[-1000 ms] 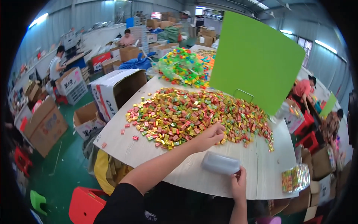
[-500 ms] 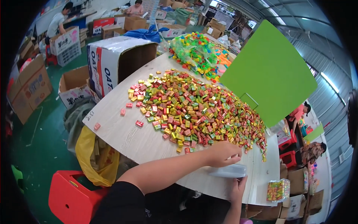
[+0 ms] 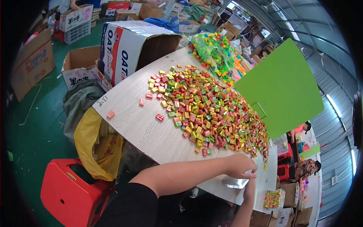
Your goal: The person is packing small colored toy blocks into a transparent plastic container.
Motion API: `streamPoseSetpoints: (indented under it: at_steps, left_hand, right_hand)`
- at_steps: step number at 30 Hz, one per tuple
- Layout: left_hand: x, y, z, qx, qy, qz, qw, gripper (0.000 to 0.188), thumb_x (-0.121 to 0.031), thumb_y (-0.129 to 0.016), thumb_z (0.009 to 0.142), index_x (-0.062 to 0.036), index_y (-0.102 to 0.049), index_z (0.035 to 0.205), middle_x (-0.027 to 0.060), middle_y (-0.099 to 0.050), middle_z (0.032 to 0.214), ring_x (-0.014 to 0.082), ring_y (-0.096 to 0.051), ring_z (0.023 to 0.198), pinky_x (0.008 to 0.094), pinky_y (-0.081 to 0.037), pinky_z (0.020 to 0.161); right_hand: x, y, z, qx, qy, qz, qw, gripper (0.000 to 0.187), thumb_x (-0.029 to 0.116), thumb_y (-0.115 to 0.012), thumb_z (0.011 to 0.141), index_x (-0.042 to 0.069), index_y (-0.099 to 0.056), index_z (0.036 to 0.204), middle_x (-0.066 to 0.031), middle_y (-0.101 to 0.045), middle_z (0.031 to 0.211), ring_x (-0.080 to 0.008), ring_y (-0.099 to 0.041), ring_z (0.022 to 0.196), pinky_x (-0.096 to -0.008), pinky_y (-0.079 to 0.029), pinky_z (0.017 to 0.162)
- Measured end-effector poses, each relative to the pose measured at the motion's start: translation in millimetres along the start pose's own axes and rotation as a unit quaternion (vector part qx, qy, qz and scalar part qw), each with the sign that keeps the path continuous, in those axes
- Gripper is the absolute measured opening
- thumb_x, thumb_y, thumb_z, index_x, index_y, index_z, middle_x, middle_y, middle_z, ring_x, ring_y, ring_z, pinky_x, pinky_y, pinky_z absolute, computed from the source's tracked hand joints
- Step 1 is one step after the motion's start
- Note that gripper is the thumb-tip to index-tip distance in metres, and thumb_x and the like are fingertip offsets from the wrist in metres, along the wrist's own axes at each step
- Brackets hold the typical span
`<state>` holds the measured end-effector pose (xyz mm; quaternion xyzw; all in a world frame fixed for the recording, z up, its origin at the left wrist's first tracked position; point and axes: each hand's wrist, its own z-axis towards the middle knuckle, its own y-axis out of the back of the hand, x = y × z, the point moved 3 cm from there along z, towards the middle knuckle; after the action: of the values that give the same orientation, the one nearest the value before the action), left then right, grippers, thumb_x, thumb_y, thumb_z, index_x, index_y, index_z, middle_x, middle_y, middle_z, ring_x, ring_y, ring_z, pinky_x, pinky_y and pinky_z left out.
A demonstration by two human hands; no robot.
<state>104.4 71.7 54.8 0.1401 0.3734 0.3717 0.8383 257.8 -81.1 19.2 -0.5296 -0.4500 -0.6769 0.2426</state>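
Observation:
Reaching across the near side of the table, my left hand (image 3: 241, 166) is closed, its fingers curled at the top of a clear plastic box (image 3: 233, 182). What those fingers pinch, if anything, is hidden. My right hand (image 3: 249, 190) comes up from below and grips the box at its right side. The fingertips of both hands meet there. Just beyond them spreads a big heap of small foil-wrapped pieces (image 3: 211, 109), red, gold and green. A few red pieces (image 3: 160, 117) lie loose to the left on the pale table (image 3: 147, 140).
A green board (image 3: 283, 90) stands upright at the heap's right. Behind lies a clear bag of colourful plastic pieces (image 3: 213, 53). A packed block of wrapped pieces (image 3: 274, 199) sits at the right edge. Left are an open carton (image 3: 121, 53), a yellow bag (image 3: 85, 140) and a red stool (image 3: 64, 189).
The view has shifted, so the table and heap sit differently in the picture. My left hand has lowered onto the box, and its fingers now meet my right hand's.

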Motion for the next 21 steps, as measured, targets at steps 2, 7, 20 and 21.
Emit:
streamPoseSetpoints:
  at_steps: [2, 7, 20, 21]
  left_hand:
    - [4.5, -6.6, 0.6, 0.008, -0.008, -0.015, 1.0, 0.039, -0.043, -0.056, 0.101, -0.0072, -0.069, 0.11, 0.0148, -0.071, 0.107, 0.0388, -0.068, 0.092, 0.0506, -0.051, 0.083]
    - [4.8, -10.8, 0.9, 0.008, -0.012, 0.014, 1.0, 0.035, -0.039, -0.06, 0.099, -0.0068, -0.069, 0.11, 0.0155, -0.072, 0.108, 0.0395, -0.068, 0.09, 0.0509, -0.052, 0.081]
    - [4.0, -9.7, 3.5, -0.1, -0.055, 0.094, 0.989, 0.011, -0.018, -0.07, 0.082, -0.0074, -0.066, 0.082, 0.0116, -0.07, 0.081, 0.0357, -0.066, 0.075, 0.0476, -0.05, 0.066]
    - [6.9, -6.9, 2.5, -0.097, -0.038, 0.085, 0.991, 0.01, -0.015, -0.07, 0.082, -0.0073, -0.065, 0.083, 0.01, -0.071, 0.088, 0.0335, -0.067, 0.082, 0.047, -0.05, 0.072]
  right_hand:
    - [4.2, 9.4, 19.7, 0.026, -0.005, -0.051, 0.998, 0.05, 0.037, -0.048, 0.107, 0.001, -0.057, 0.141, -0.0113, -0.059, 0.143, -0.0227, -0.052, 0.136, -0.039, -0.036, 0.117]
    - [-23.4, 26.0, 51.0, 0.064, -0.021, -0.044, 0.997, 0.047, 0.03, -0.054, 0.102, 0.004, -0.058, 0.141, -0.0093, -0.063, 0.137, -0.0219, -0.056, 0.131, -0.0378, -0.042, 0.112]
    - [-30.0, 38.4, 110.9, 0.241, 0.004, -0.102, 0.965, 0.052, 0.021, -0.054, 0.1, 0.003, -0.051, 0.149, -0.0103, -0.062, 0.139, -0.0229, -0.06, 0.126, -0.0372, -0.048, 0.107]
    - [-36.2, 36.5, 113.3, 0.228, 0.001, -0.074, 0.971, 0.051, 0.021, -0.054, 0.1, 0.002, -0.052, 0.147, -0.0106, -0.062, 0.139, -0.0232, -0.059, 0.128, -0.0372, -0.048, 0.108]
